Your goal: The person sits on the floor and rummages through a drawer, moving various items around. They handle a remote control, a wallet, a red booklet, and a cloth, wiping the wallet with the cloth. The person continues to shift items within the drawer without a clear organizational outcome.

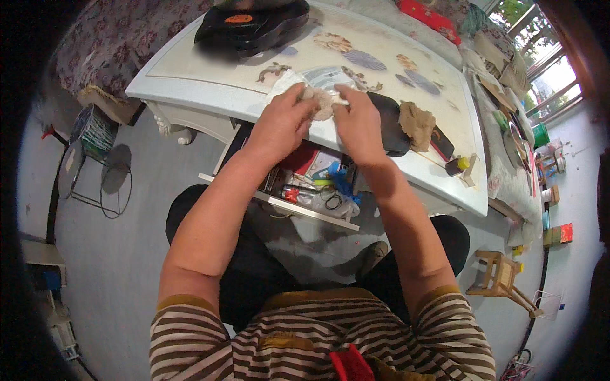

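My left hand (281,119) grips a crumpled beige wad (322,105), perhaps cloth or paper, above the front edge of a white table (200,97). From the other side, the thumb and fingers of my right hand (358,119) pinch the wad's right edge. Behind the fingers lie a white sheet (282,85) and a clear plastic piece (326,76), partly covered. Just right of my right hand is a dark flat case (393,126), with a crumpled brown cloth or paper (417,126) beside it.
Below my forearms an open drawer (314,215) holds a red booklet, blue plastic and several small items. A phone (442,144) and a yellow-capped bottle (457,165) lie to the right. A black case (252,28) sits at the back left. A wooden stool (498,274) is on the floor.
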### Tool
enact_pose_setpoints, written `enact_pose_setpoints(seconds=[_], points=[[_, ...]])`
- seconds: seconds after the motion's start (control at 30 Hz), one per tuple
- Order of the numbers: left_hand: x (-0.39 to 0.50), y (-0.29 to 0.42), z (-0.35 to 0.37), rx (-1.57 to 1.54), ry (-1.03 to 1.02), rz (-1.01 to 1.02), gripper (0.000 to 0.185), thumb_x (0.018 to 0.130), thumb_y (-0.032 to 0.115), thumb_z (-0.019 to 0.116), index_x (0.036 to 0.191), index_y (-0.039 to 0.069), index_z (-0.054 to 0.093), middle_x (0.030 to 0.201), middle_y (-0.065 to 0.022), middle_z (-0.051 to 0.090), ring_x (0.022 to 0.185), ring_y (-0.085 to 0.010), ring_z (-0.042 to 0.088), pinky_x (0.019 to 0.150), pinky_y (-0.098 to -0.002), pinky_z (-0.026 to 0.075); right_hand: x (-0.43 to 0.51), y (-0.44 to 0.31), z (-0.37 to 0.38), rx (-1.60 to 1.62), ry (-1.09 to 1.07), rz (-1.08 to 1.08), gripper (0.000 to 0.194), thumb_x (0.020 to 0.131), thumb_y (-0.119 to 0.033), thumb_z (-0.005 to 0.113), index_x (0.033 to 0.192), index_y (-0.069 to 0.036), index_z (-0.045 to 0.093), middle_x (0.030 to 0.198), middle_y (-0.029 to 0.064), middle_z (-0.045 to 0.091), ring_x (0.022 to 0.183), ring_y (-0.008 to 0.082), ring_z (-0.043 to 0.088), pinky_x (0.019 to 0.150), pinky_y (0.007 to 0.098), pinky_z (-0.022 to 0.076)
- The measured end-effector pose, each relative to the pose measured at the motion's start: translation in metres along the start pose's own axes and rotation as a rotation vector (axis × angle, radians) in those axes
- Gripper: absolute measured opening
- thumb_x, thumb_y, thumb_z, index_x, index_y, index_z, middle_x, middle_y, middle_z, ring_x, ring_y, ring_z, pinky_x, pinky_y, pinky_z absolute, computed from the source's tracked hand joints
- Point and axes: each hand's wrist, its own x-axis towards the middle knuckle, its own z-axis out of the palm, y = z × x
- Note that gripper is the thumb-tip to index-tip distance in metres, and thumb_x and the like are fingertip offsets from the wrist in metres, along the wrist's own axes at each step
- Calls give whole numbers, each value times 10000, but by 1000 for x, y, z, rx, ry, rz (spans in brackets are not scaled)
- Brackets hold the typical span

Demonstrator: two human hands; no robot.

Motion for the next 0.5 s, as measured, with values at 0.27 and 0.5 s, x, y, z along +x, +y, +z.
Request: enact_pose_setpoints(seconds=[0.27,0.5], points=[[6,-29,17,290,-125,-35,424,963,253,639,1337,52,635,1547,-156,495,1368,-375,493,1090,-538,428,-94,40,72,-144,-632,-121,366,917,-273,692,1192,-33,703,1140,188,724,1025,380,697,919,476,550],[16,-38,10,259,-105,-107,410,957,247,631,1326,70,639,1471,-182,549,1341,-394,521,1083,-528,448,-72,60,139,-247,-732,555,684,919,-500,709,1403,-28,603,1399,245,620,1302,395,596,1074,445,485]])
